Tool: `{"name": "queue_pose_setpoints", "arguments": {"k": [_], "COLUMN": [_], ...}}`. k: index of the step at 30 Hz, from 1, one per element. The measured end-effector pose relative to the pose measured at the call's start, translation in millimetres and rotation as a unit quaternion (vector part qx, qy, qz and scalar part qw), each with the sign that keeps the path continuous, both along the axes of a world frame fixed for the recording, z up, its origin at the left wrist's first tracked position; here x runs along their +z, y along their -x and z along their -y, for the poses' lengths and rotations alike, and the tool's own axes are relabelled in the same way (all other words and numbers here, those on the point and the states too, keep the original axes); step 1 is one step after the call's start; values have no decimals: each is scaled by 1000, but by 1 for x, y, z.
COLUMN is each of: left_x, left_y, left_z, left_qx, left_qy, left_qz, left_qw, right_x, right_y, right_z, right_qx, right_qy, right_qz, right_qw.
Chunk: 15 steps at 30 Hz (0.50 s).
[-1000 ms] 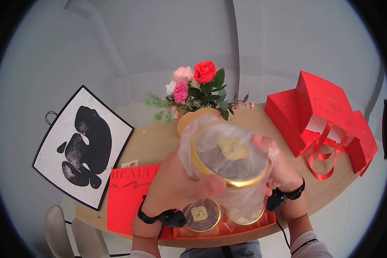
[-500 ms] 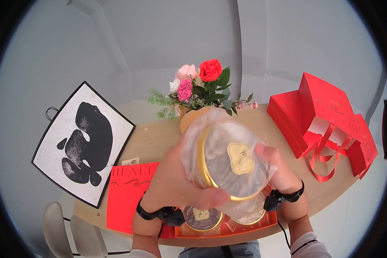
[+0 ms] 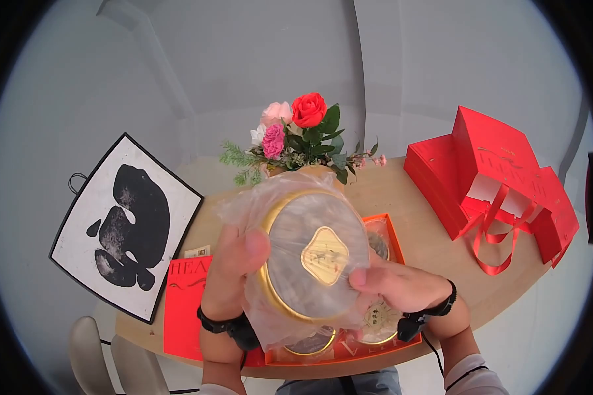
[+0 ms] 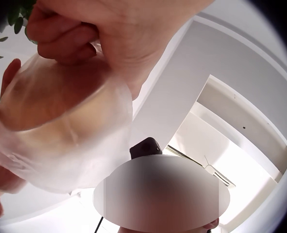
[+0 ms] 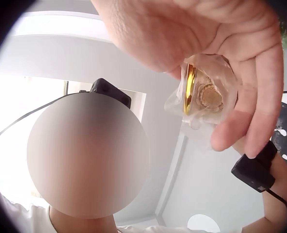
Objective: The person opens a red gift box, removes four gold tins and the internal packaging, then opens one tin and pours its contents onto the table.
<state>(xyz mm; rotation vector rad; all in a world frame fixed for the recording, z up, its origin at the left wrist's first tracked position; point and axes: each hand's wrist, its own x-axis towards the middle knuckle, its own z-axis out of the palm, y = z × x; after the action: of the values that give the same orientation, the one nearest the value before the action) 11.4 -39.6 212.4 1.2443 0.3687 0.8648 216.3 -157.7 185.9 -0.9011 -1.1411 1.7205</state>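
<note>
A round jar (image 3: 295, 227) with a gold-rimmed clear lid and a cream-gold label (image 3: 326, 257) is held up before me in a loose clear plastic bag (image 3: 237, 201). My left hand (image 3: 227, 276) grips its left side, thumb on the lid's edge. On the lower right, my right hand (image 3: 402, 286) holds it with the thumb near the label. The right wrist view shows the jar (image 5: 211, 94) side-on, with a pale brown round thing inside and right-hand fingers (image 5: 267, 97) around it. Below stands an open orange-red box (image 3: 398, 243) with several similar jars (image 3: 379, 319), partly hidden.
A red lid printed HEALTH (image 3: 181, 309) lies left of the box. Behind the jar stands a flower arrangement (image 3: 308, 112). A framed black-and-white picture (image 3: 141, 210) leans at the left, and red gift bags with ribbon handles (image 3: 501, 164) stand at the right of the wooden table (image 3: 441, 257).
The jar has shifted left and down, its lid turned more squarely toward the head camera. My right hand has come lower and inward. More of the box's right side now shows.
</note>
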Motion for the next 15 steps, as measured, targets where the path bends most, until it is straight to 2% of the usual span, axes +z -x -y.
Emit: {"name": "queue_pose_setpoints", "arguments": {"k": [2, 4, 6, 7, 8, 9, 10, 12, 15], "left_x": [-2, -9, -10, -10, -9, -6, -3, -4, -3], "left_y": [1, 6, 4, 3, 0, -3, -6, -10, -15], "left_z": [-1, -4, -2, -1, -1, -1, -2, -7, -8], "left_qx": [-14, 22, 27, 33, 33, -1, -36, -32, -8], "left_qy": [12, -23, -42, -63, -62, -63, -64, -86, -118], "left_qz": [4, -25, -12, 2, 2, 26, 49, 54, 56], "left_qw": [1000, 999, 999, 998, 998, 998, 996, 994, 991], "right_x": [-5, -4, -1, -2, -4, -6, -5, -2, 1], "right_y": [0, 0, 0, 0, 2, 3, 4, 5, 3], "right_z": [-3, -3, -3, -2, -1, 0, 1, 4, 3], "right_qx": [1, 3, -29, -28, -65, -102, -102, -124, -102], "right_qy": [-33, -66, -135, -135, -158, -180, -180, -146, -121], "right_qz": [16, 32, 77, 78, 79, 80, 80, 42, 44], "right_qw": [999, 997, 987, 987, 982, 975, 975, 980, 986]}}
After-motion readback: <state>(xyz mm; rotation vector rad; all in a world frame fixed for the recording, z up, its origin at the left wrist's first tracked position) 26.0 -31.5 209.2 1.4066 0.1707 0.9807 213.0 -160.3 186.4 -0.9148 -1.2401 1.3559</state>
